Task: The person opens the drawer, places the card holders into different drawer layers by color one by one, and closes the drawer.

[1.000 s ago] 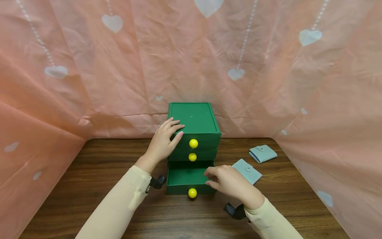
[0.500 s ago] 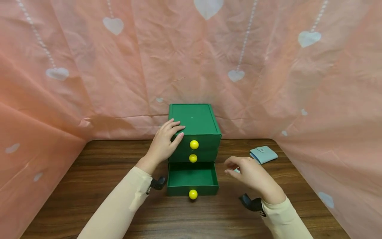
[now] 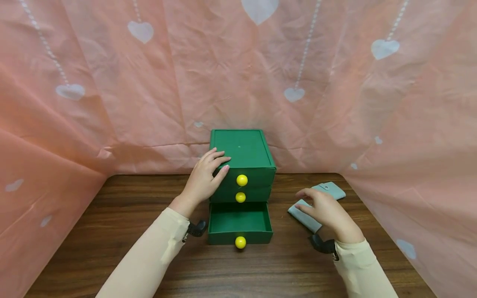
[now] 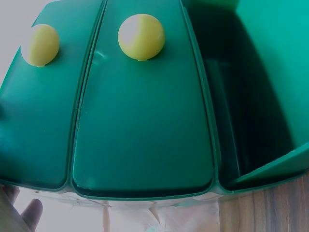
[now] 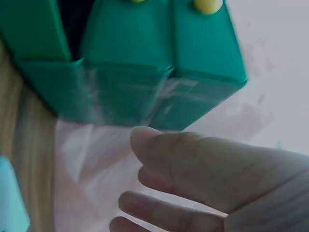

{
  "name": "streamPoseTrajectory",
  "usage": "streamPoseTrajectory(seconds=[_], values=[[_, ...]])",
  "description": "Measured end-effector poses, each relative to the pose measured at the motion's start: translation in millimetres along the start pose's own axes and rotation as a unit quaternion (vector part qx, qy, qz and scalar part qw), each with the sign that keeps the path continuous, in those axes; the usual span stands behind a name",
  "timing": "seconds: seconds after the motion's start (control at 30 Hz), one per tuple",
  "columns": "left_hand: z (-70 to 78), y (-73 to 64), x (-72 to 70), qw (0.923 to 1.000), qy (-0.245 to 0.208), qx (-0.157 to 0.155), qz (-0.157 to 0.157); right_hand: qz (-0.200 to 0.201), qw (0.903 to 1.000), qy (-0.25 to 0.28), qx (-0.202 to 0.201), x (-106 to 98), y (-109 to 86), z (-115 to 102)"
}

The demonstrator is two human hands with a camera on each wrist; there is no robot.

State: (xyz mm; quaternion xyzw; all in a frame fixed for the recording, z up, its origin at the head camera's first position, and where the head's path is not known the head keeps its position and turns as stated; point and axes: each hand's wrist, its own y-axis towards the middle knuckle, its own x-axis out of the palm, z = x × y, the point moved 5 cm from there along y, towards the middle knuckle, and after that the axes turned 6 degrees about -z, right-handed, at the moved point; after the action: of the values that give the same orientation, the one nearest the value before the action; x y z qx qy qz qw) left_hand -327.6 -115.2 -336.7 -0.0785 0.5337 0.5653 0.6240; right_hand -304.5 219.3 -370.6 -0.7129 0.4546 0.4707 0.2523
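A green cabinet (image 3: 242, 145) with three stacked drawers and yellow knobs stands mid-table. Its bottom drawer (image 3: 223, 238) is pulled out, and nothing shows inside it. Along the top left edge, my left hand (image 3: 201, 178) rests with spread, relaxed fingers. My right hand (image 3: 326, 209) hovers to the right of the cabinet, thumb and fingers apart and holding nothing. Beneath and beside it lies a light blue wallet (image 3: 304, 217), partly covered by the hand. A second light blue wallet (image 3: 333, 189) with a snap strap lies farther back, its near corner hidden.
The dark wooden table (image 3: 149, 248) has a pink curtain (image 3: 223, 82) with white hearts close behind it and on both sides. The cabinet's back is near the curtain. The open drawer juts toward the front edge.
My right hand has moved away from the open drawer, rightward to above the nearer wallet. My left hand has stayed on the cabinet.
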Motion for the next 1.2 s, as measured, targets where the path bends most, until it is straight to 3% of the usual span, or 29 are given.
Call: streamPoseTrajectory(seconds=[0.57,0.9,1.2], values=[[0.5,-0.8,0.5,1.0000,0.002,-0.004,-0.006,-0.049,0.9964,0.002,0.069,25,6.0,56],[0.0,-0.7,3.6,1.0000,-0.001,-0.002,-0.007,-0.087,0.9929,0.026,0.077,40,2.7,73],[-0.7,-0.1,1.0,1.0000,0.001,0.001,0.001,-0.101,0.9908,-0.003,0.089,48,8.4,81]])
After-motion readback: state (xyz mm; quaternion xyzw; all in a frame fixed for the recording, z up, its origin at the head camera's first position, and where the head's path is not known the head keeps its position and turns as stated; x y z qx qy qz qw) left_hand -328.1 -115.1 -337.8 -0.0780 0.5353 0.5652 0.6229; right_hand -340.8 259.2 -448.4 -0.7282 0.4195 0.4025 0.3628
